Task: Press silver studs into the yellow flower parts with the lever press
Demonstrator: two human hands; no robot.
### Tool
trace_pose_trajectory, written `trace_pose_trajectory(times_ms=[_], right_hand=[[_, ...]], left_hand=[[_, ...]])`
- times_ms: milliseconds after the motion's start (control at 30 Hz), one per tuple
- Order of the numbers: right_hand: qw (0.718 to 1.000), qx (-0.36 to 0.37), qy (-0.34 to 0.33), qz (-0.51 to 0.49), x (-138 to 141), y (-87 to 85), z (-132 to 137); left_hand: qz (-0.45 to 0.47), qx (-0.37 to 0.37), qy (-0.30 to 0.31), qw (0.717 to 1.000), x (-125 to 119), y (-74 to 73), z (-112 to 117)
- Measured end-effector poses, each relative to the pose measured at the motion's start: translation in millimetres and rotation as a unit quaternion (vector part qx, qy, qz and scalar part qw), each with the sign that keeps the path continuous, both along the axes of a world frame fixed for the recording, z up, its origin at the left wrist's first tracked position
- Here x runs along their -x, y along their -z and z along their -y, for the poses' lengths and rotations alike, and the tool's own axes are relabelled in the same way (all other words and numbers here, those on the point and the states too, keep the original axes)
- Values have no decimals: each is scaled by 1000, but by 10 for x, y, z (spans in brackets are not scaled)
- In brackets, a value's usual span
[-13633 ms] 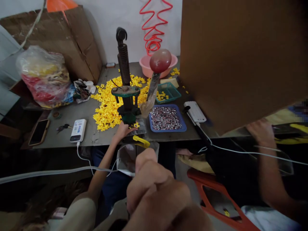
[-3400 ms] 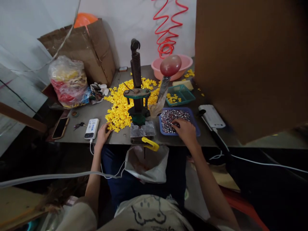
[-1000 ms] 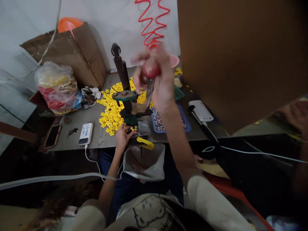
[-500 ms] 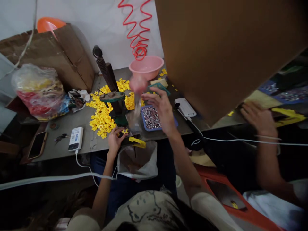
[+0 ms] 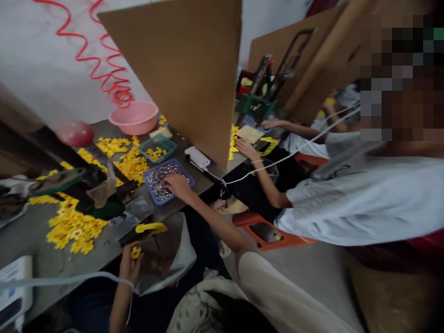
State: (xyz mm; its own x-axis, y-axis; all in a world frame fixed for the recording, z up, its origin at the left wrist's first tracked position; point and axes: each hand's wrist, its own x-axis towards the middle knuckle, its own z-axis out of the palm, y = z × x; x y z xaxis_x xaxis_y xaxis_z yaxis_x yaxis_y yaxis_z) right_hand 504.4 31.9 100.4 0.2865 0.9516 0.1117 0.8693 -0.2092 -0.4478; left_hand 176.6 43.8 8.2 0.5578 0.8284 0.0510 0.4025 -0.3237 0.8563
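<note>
My left hand (image 5: 129,264) is closed on a small yellow plastic piece (image 5: 135,252) with a round centre, held between thumb and fingers over the front edge of the bench. My right hand (image 5: 179,186) reaches into a blue tray (image 5: 162,202) of small shiny metal-like pieces (image 5: 157,178). Its fingers are bent together and down among them; whatever the tips grip is hidden. Left of the tray stands a green hand press (image 5: 106,209) with a red ball knob (image 5: 77,133) on its lever, apart from both hands.
Yellow pieces (image 5: 74,231) lie heaped around the press. Behind the tray are a teal basket (image 5: 157,149), a pink basin (image 5: 133,119) and a white power bank (image 5: 197,158). A cardboard panel (image 5: 187,69) divides the bench; co-workers sit beyond it. An open white bag (image 5: 185,249) hangs below the edge.
The view has swung right. My right hand has moved from beside the lever knob down into the blue tray. My left hand has drawn back from the press with the yellow plastic piece.
</note>
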Motion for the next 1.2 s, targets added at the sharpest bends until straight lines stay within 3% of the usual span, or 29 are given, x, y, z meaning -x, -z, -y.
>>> trace_pose_trajectory(times_ms=[100,267,433,533,633,733,800,833,1033,1200], right_hand=[[1000,-14,8,-3,10,-20,-18],[1000,-25,18,-1,14,-10,-3],[997,-55,43,-26,-19,3,17],[987,-116,29,-106,74,-43,81],[950,-162,-26,-267,303,-98,202],[879,-169,-127,-427,588,-107,345],[837,-168,-177,-489,746,-87,422],[830,-173,-187,-495,806,-74,451],[874,-235,-154,-396,908,-43,502],[897,-226,-139,-355,876,-60,506]], left_hand=[[5,36,-4,999,-15,14,-111],[-16,89,-27,996,-63,-29,-105],[-19,63,19,998,-165,-201,-48],[8,50,23,998,-293,-301,-26],[39,53,9,998,-453,-365,-38],[68,40,-10,997,-605,-426,-63],[81,11,-13,997,-683,-469,-71],[88,1,-16,996,-713,-487,-69],[154,61,-71,984,-810,-535,-5],[178,77,-94,976,-832,-551,44]])
